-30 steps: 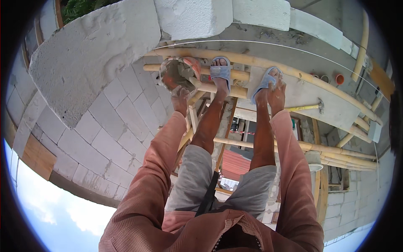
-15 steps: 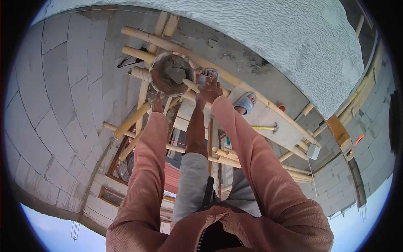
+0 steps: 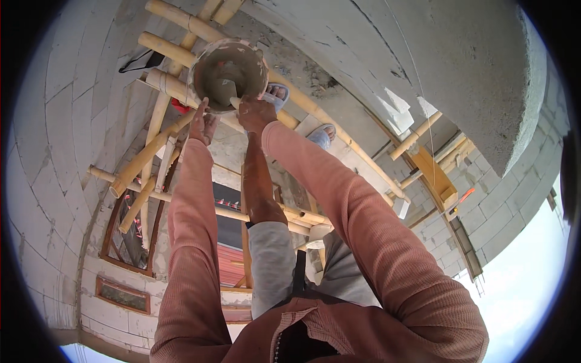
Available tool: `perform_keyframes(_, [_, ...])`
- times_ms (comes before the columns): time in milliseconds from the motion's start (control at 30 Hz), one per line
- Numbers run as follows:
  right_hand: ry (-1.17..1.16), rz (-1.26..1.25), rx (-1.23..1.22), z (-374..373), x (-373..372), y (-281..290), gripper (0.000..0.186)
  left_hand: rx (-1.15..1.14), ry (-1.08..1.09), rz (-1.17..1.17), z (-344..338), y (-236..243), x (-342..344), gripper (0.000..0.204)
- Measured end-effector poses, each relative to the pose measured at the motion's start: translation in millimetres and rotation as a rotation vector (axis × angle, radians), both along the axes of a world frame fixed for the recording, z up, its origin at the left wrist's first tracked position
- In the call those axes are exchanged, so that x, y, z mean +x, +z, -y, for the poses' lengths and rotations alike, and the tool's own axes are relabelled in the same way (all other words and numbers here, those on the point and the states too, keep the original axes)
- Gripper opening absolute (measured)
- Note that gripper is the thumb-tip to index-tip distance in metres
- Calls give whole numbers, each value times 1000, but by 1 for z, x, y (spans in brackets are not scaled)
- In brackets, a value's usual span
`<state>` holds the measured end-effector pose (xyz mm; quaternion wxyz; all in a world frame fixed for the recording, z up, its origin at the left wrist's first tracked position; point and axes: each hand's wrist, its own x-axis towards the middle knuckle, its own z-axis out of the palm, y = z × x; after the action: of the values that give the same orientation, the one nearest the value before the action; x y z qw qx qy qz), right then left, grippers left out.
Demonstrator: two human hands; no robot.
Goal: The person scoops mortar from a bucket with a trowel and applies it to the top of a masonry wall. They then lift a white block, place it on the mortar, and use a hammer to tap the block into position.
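Note:
A round mortar bucket (image 3: 195,77) with a smeared rim rests on the bamboo poles at the upper left, its mouth facing me. Wet grey mortar (image 3: 245,65) coats its inside. My left hand (image 3: 203,124) grips the bucket's near left rim, fingers up against its side. In my right hand (image 3: 256,113), closed at the near right rim, is the pale handle of a trowel. The grey trowel blade (image 3: 225,89) dips inside the bucket; whether mortar lies on it, I cannot tell.
Bamboo scaffold poles (image 3: 172,88) cross under and around the bucket. My sandalled feet (image 3: 324,134) stand on the scaffold beyond my right arm. Block walls (image 3: 54,157) rise at the left, and a grey plastered wall (image 3: 448,66) at the upper right. A wooden board (image 3: 433,172) lies at the right.
My view has shifted, so the bucket appears higher and further left. The trowel blade has moved from the bucket's right part to its near side, and my right hand has come closer to my left.

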<state>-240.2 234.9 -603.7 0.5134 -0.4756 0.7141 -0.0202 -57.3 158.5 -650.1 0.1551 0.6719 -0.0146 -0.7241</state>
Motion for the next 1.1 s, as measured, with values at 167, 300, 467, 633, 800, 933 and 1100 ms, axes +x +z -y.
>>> perform_keyframes(167, [127, -192, 8, 9, -27, 91, 61, 59, -371, 159, 9, -28, 22, 20])
perform_keyframes(300, [22, -76, 139, -23, -75, 117, 68, 6, -192, 174, -19, -8, 14, 18])
perform_keyframes(467, [-82, 76, 171, -68, -104, 159, 64, 7, 75, 22, -71, 88, -12, 17])
perform_keyframes(633, [-200, 249, -59, -74, -120, 218, 54, -27, 481, -94, -112, 166, -38, 15])
perform_keyframes(800, [-275, 121, -215, -9, -120, 228, 55, -13, 694, -150, -143, 197, -8, 18])
perform_keyframes(933, [-378, 217, -34, 98, -99, 234, 56, -21, 833, -82, -152, 209, 32, 19])
perform_keyframes(1100, [-383, 100, -188, 209, -109, 179, 56, 7, 819, 48, -150, 234, 63, 15])
